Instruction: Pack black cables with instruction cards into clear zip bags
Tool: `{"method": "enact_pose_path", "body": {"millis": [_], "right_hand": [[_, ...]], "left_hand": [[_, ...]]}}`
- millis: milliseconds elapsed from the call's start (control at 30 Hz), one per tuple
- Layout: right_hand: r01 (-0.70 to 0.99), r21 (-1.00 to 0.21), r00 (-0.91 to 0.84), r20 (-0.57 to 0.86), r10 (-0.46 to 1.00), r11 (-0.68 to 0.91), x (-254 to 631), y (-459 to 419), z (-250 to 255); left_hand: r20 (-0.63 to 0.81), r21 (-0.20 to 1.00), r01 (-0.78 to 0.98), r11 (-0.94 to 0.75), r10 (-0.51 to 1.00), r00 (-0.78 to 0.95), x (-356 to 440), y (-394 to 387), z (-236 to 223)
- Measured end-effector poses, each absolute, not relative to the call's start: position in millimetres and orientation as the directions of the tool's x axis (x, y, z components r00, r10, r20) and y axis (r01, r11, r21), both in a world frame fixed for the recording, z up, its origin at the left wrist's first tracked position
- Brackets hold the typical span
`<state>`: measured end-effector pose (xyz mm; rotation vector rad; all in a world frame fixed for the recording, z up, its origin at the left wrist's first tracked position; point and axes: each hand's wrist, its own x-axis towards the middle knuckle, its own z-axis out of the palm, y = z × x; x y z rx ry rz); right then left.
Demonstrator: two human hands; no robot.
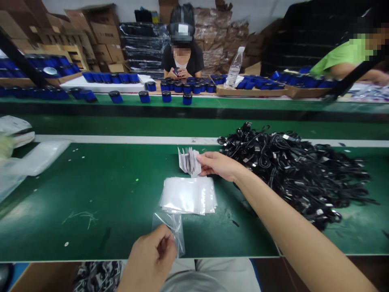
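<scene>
My left hand (153,253) is at the near edge of the green table, fingers pinched on a clear plastic bag (173,231). Just beyond it lies a stack of clear bags (188,195). My right hand (217,164) reaches forward and grips a fanned stack of small white cards (188,161) between thumb and fingers. A large heap of black cables (298,170) lies right of that hand, touching my forearm.
Across a green conveyor belt (121,125), a seated person (181,52) handles something among many blue jars (182,87). A water bottle (234,69) stands on a cardboard tray. Another person's green sleeve (343,54) shows far right. White plastic bags (27,162) lie left.
</scene>
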<state>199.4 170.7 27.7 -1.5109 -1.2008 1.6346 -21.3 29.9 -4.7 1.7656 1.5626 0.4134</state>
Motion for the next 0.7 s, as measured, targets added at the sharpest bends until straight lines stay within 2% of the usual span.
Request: {"method": "enact_pose_path", "body": {"millis": [233,367,433,467,500,533,567,600,700], "right_hand": [[0.19,-0.912,-0.04,-0.378,0.925,-0.364,200,173,16],[0.292,-0.935,0.2,-0.145,0.969,-0.2,203,143,37],[0.363,-0.927,0.256,-0.005,0.967,-0.101,203,107,51],[0.406,-0.912,0.224,0.04,0.974,-0.056,201,86,57],[0.5,-0.865,0.078,0.071,0.994,0.022,198,64,59],[0.539,-0.837,-0.085,0.061,0.994,0.098,194,44,59],[0.573,-0.811,-0.215,-0.007,0.977,0.121,189,26,55],[0.602,-0.782,-0.304,-0.039,0.952,0.16,183,12,50],[0.635,-0.747,-0.376,-0.074,0.924,0.198,165,-13,26]], "left_hand": [[-0.26,0.722,0.687,0.081,0.952,0.161,-18,28,-6],[-0.282,0.758,0.637,0.137,0.95,0.133,-15,25,-4],[-0.309,0.77,0.616,0.17,0.943,0.126,-14,23,-2],[-0.325,0.778,0.599,0.19,0.938,0.125,-13,22,0],[-0.341,0.79,0.576,0.212,0.932,0.125,-12,21,1],[-0.353,0.8,0.555,0.229,0.927,0.126,-12,20,2],[-0.353,0.806,0.544,0.233,0.927,0.127,-11,19,3],[-0.345,0.807,0.546,0.224,0.93,0.129,-11,18,4],[-0.292,0.794,0.583,0.17,0.949,0.122,-12,14,2]]}}
